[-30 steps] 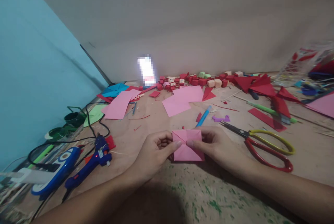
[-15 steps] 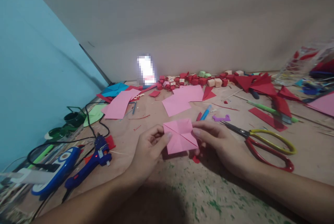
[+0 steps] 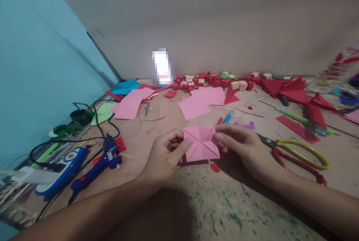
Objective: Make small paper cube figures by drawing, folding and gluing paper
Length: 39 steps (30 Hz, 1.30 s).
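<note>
A small pink paper square [image 3: 201, 143] with diagonal creases is lifted a little off the wooden table [image 3: 224, 203], tilted toward me. My left hand [image 3: 164, 157] pinches its left edge between thumb and fingers. Its right edge is pinched by my right hand [image 3: 243, 147]. A small red paper scrap [image 3: 215, 167] lies on the table just below the square.
Red-and-yellow scissors [image 3: 297, 153] lie right of my right hand. A blue glue gun [image 3: 97, 164] with black cord sits at the left. Pink sheets [image 3: 199, 102], red paper pieces [image 3: 297, 91], several small paper cubes [image 3: 221, 81] and a blue pen [image 3: 228, 116] lie beyond.
Both hands raised the pink square off the table and tilted it up; a red scrap now shows beneath it. The view shifted slightly.
</note>
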Motion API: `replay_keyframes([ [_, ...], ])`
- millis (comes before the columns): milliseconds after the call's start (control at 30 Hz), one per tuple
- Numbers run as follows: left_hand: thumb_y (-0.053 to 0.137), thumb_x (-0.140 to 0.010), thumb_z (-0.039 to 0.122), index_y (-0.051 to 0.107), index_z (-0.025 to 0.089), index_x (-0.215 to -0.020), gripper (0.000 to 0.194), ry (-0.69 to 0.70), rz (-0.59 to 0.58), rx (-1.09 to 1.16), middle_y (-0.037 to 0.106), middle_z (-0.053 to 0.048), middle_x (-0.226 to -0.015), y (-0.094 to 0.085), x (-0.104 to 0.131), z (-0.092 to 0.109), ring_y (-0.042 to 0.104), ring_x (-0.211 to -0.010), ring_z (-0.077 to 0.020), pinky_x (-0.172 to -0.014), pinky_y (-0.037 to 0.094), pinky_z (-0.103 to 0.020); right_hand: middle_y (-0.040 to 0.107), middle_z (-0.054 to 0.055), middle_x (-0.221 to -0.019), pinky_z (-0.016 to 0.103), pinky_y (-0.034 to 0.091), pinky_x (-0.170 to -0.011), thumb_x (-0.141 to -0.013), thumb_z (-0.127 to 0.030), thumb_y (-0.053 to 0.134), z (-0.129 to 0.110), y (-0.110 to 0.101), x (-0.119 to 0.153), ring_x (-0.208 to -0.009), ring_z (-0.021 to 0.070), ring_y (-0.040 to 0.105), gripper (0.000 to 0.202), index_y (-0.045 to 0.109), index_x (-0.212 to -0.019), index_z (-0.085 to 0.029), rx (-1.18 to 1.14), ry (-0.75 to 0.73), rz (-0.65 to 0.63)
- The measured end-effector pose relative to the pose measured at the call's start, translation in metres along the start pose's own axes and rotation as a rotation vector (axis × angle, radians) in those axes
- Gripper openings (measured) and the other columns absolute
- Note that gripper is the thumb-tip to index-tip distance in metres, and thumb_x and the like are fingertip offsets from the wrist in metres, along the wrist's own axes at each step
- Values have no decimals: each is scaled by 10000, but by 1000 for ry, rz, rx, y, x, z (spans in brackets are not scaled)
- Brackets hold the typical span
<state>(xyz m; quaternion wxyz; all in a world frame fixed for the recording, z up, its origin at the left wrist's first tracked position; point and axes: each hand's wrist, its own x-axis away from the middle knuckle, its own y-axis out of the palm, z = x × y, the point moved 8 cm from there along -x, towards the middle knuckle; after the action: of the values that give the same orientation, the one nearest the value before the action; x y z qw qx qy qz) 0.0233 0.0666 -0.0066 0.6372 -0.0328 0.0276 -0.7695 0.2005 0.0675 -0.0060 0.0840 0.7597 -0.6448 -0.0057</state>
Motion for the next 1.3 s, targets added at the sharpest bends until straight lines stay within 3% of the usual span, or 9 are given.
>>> replay_keyframes([
  [200, 674, -852, 396, 608, 148, -754, 274, 5, -17, -48, 517, 36, -604, 2, 0, 0, 489, -503, -83, -469, 401, -191, 655, 1, -659, 230, 429, -564, -801, -348, 752, -11, 8, 0, -597, 113, 536, 230, 729, -660, -167, 190, -30, -106],
  [333, 670, -853, 366, 620, 144, -768, 243, 5, -21, -46, 532, 30, -596, 2, -1, 0, 508, -512, -91, -487, 410, -199, 658, 4, -679, 222, 420, -561, -809, -351, 750, -5, 3, 0, -610, 109, 539, 223, 735, -693, -161, 136, 7, -64],
  [500, 718, -822, 264, 636, 157, -1002, 225, 81, 72, -52, 656, -28, -869, -4, 0, 5, 598, -714, -124, -647, 483, -229, 662, 9, -685, 229, 425, -550, -796, -344, 763, 3, 2, 0, -606, 116, 545, 204, 743, -708, -161, 53, 43, -54],
  [667, 712, -827, 204, 600, 189, -1052, 252, 119, 68, -75, 648, -27, -962, -3, 2, 5, 604, -801, -130, -726, 484, -245, 688, 13, -710, 229, 443, -594, -781, -302, 764, 1, 2, -2, -639, 119, 561, 160, 763, -716, -155, 53, 39, -50],
  [933, 683, -851, 209, 535, 194, -1205, 384, 94, 20, 28, 618, -11, -895, 1, -1, 2, 616, -821, -160, -745, 474, -288, 654, -11, -641, 197, 405, -554, -753, -267, 770, -3, 4, -3, -591, 90, 526, 146, 746, -666, -151, 65, 46, -46],
  [1300, 709, -829, 214, 617, 165, -1132, 320, 77, 14, 9, 663, -27, -900, -1, -1, -3, 609, -805, -147, -740, 473, -262, 603, -12, -606, 209, 376, -509, -803, -311, 708, -5, 3, -4, -550, 91, 500, 231, 697, -640, -148, 193, 17, -50],
])
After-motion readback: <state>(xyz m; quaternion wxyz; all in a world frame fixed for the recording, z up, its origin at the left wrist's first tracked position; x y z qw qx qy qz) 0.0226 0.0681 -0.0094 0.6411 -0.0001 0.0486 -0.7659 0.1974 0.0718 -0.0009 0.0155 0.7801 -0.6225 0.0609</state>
